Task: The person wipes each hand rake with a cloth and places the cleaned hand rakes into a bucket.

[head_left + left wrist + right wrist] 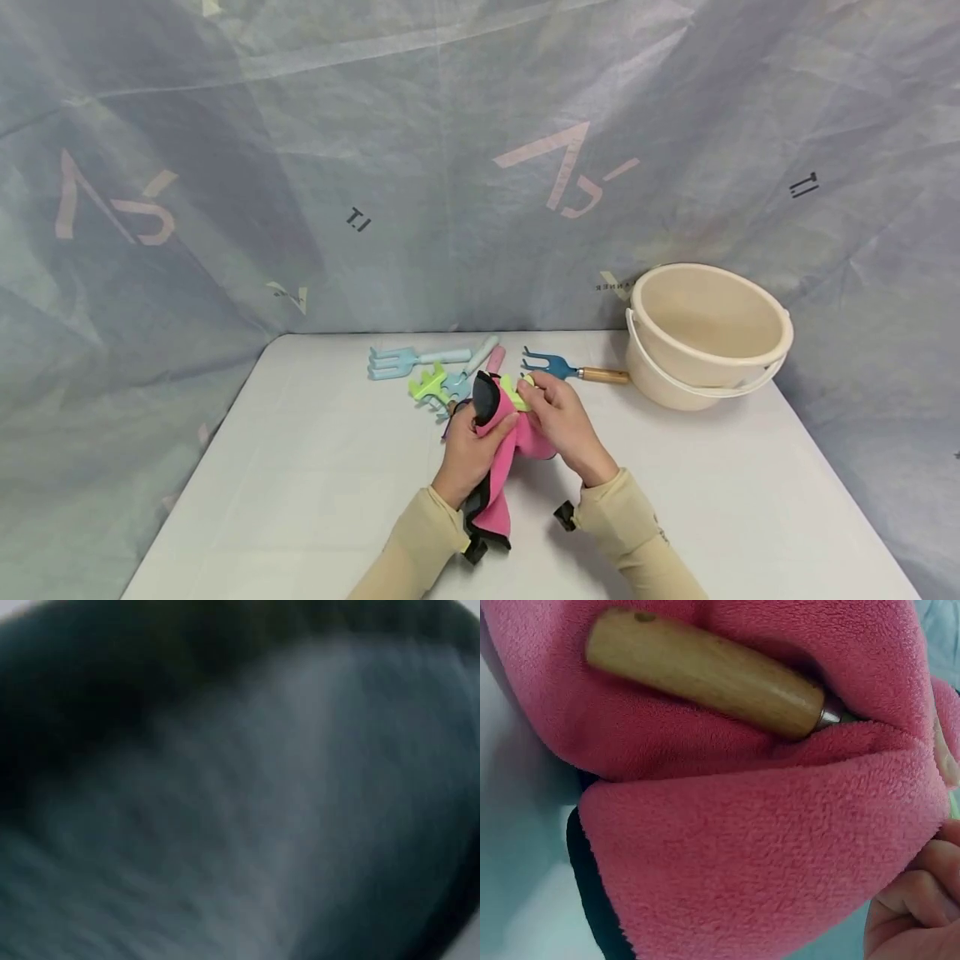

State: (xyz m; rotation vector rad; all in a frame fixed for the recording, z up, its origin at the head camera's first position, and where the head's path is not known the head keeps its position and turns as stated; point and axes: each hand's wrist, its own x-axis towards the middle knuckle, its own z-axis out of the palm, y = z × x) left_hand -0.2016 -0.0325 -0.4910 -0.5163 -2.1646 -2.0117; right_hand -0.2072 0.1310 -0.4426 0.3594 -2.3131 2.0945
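Over the table, the left hand [471, 457] grips a cloth [497, 492], pink on one side and dark grey on the other. Part of it hangs below that hand. The right hand [561, 423] pinches the light green head of a hand fork [516, 393] at the cloth's upper edge. In the right wrist view the wooden handle [705, 675] lies in a fold of the pink cloth [765, 847], and the right hand's curled fingers [922, 900] show at the lower right. Blurred dark grey cloth [262, 802] fills the left wrist view.
Behind the hands lie a light blue fork [405, 361], a green fork [429, 383], a pink handle [496, 359] and other partly covered tools. A blue fork with a wooden handle [603, 376] lies beside the stacked cream buckets [675, 379] at the back right.
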